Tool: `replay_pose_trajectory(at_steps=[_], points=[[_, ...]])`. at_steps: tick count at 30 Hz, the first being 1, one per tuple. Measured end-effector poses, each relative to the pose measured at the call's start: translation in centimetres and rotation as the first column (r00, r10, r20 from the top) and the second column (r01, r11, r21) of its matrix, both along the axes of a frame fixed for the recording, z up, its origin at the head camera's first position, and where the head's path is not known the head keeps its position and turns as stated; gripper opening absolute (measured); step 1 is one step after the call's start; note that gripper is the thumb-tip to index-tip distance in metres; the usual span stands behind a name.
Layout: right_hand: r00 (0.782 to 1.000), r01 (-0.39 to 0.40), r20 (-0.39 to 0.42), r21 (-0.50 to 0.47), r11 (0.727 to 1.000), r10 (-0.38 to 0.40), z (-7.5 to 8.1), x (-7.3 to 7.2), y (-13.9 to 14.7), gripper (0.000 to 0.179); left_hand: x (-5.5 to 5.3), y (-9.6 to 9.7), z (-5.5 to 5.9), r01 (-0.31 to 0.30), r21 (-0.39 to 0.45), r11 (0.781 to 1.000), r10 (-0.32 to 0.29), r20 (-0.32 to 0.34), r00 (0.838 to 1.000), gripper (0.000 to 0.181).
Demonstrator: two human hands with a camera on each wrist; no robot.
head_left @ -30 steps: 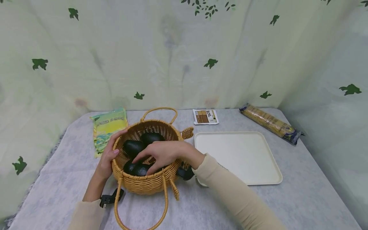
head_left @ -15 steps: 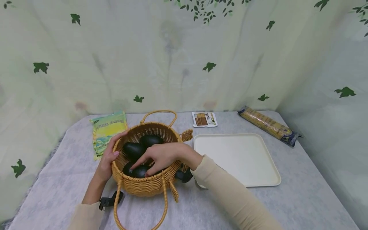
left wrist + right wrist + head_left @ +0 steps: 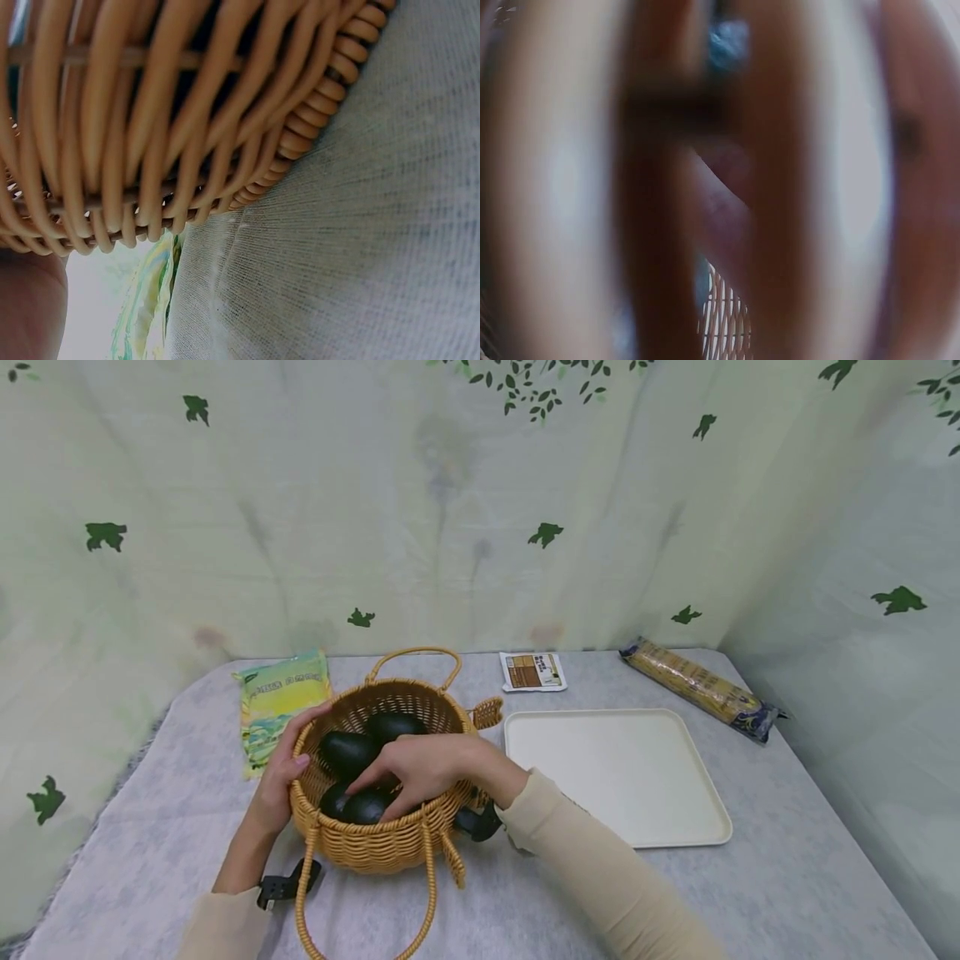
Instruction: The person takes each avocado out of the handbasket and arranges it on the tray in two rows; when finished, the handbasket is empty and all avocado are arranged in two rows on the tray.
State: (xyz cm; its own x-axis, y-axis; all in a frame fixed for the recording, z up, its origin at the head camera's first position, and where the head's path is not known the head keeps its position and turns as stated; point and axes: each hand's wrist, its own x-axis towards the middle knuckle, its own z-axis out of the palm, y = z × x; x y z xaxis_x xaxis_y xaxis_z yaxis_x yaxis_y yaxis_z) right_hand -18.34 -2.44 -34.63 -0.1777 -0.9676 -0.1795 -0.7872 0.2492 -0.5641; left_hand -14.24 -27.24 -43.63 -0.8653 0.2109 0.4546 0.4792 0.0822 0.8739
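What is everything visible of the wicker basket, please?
The round, brown basket looks woven from wicker; a tab juts right. Its far handle stands up; the near handle hangs down in front. It sits open on the cloth, left of the tray, holding dark oval things. The left hand holds its left rim; the right hand reaches inside.

The right grip [image 3: 427,764] partly covers the dark oval item [image 3: 366,808] at six o'clock in the basket [image 3: 378,847], whose front handle [image 3: 432,885] leaves the head view toward seven o'clock. Blurred bands [image 3: 780,187] crowd the right-wrist view.
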Motion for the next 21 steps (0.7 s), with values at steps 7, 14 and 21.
replay_pose_trajectory(at_steps=[7,14,21], points=[[1.000,0.021,-0.014,-0.031,0.999,-0.022,-0.16,0.10,0.03,0.055,-0.10,0.02,-0.34,-0.035,0.030,0.999,0.035,0.015,0.999,0.061],[0.998,0.063,-0.026,-0.034,0.997,-0.064,0.02,0.15,0.09,0.057,0.10,0.07,0.03,0.003,0.033,0.999,-0.003,0.011,1.000,0.061],[0.989,0.137,-0.047,-0.075,0.988,-0.141,0.07,0.23,0.29,0.062,0.10,0.13,0.38,0.000,-0.014,1.000,0.000,0.028,1.000,0.061]])
